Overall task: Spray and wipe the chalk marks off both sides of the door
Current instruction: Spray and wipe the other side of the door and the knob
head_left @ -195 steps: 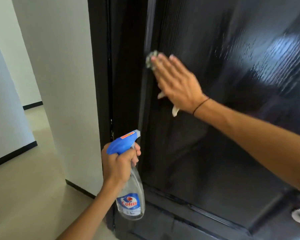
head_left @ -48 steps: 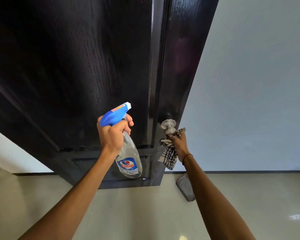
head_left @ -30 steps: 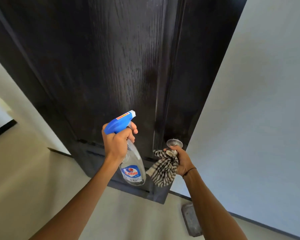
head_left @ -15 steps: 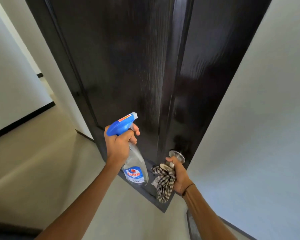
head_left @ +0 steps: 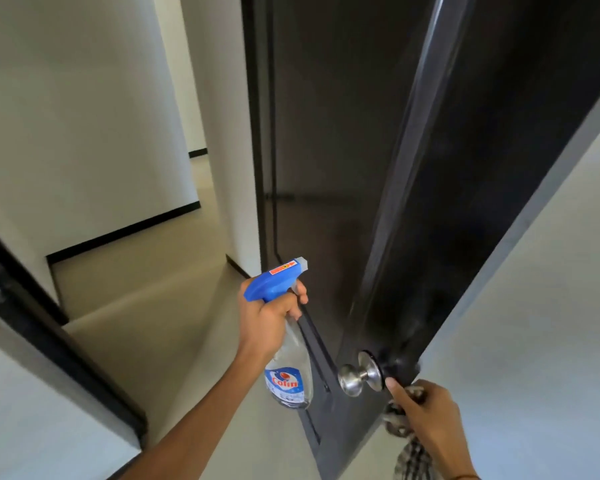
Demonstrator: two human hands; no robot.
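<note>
A: From the head camera, how does the door (head_left: 447,202) look?

B: Dark, almost black, glossy, with wood grain and a raised strip running down it. It stands ajar, its edge turned toward the camera, filling the upper right. A round metal knob (head_left: 355,375) sits low on the near face. I can see no chalk on the parts that show, though the sheen and blur make that hard to judge.

A: And the hands?

B: The left hand (head_left: 269,322) has its fingers curled round the neck of a spray bottle (head_left: 288,368), forefinger at the trigger under the blue head; the clear bottle hangs just left of the door. The right hand (head_left: 421,408) clasps the door's edge below the knob, thumb on the near face, with a checked cloth (head_left: 407,445) bunched in its grip.

A: What is hidden?

B: The right hand's fingers wrap behind the edge, out of sight. The door's far face is hidden, and the cloth's lower end is cut off by the frame.
</note>
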